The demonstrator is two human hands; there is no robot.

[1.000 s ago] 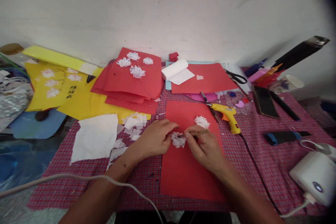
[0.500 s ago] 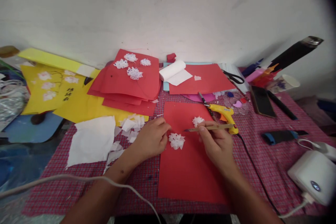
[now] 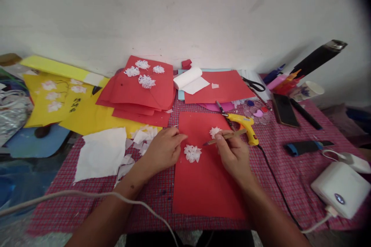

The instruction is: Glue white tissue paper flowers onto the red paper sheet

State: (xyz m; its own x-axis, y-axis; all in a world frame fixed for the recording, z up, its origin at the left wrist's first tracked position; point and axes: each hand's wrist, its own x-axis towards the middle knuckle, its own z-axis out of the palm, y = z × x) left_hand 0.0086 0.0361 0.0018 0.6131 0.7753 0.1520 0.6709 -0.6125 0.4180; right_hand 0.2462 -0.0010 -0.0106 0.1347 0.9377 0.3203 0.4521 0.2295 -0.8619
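On a red paper sheet in front of me sit two white tissue-paper flowers. The nearer flower lies between my hands; the farther flower is just beyond my right fingers. My right hand grips a thin wooden paintbrush, its dark tip pointing left, slightly above and right of the nearer flower and apart from it. Beside the sheet's left edge is my left hand, the index finger stretched toward the flower and the others bent. It holds nothing that I can see.
A yellow glue gun with a cord lies right of the sheet, near a paint palette. Torn tissue pieces and a white tissue square lie left. Red sheets with flowers stand behind. A white cable crosses my left forearm.
My left index finger has straightened away from the thumb. The paintbrush is tilted more, its handle end higher, and its tip stays near the nearer flower. The whole view has shifted slightly.
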